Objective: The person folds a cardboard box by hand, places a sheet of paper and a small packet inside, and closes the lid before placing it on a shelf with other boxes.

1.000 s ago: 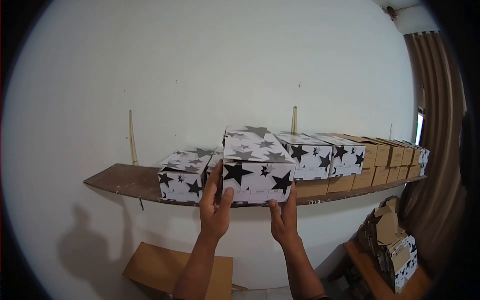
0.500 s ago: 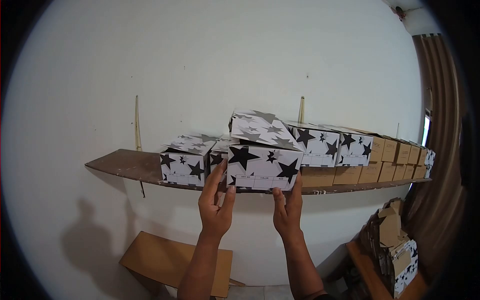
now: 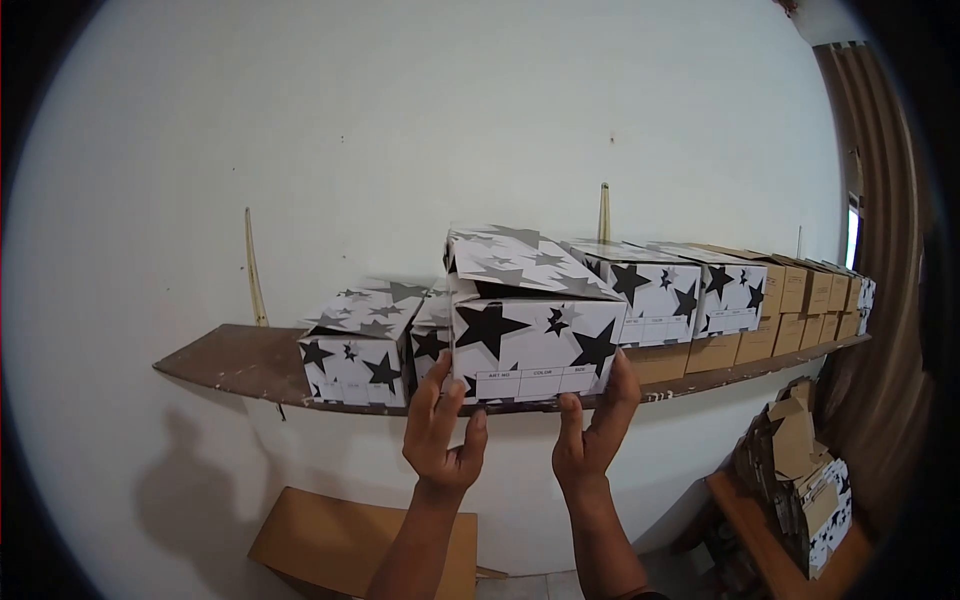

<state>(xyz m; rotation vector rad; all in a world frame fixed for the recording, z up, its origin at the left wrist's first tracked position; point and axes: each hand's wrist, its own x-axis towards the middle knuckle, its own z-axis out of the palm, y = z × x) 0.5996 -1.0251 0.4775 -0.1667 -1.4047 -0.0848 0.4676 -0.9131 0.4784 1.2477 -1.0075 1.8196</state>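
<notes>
- Shelf [image 3: 235,355]: brown top exposed from its left end to the left box, giving sideways room left of the center box.
- Left box [image 3: 350,370]: star-printed, near the shelf's front edge, left of the center box.
- Carton [image 3: 360,540]: brown, well below and left of the center box.
- Inner box [image 3: 432,335]: star-printed, set back between left box and center box; little sideways room there.
- Left hand [image 3: 443,440]: fingertips at the center box's lower left corner; fingers slightly spread, thumb apart, just below the lower edge.
- Center box [image 3: 535,345]: between both hands, lid raised at the front, lower edge overlapping the shelf's front edge in view. Whether it rests there cannot be told.
- Right hand [image 3: 595,425]: thumb at the lower front edge, fingers apart from it along the right side; firmness of grip cannot be told.
- Star-printed boxes [image 3: 655,300]: two, right of the center box, atop brown boxes [image 3: 790,335].
- Flattened cardboard [image 3: 800,480]: on a wooden table [image 3: 740,510], below and right of the center box.
</notes>
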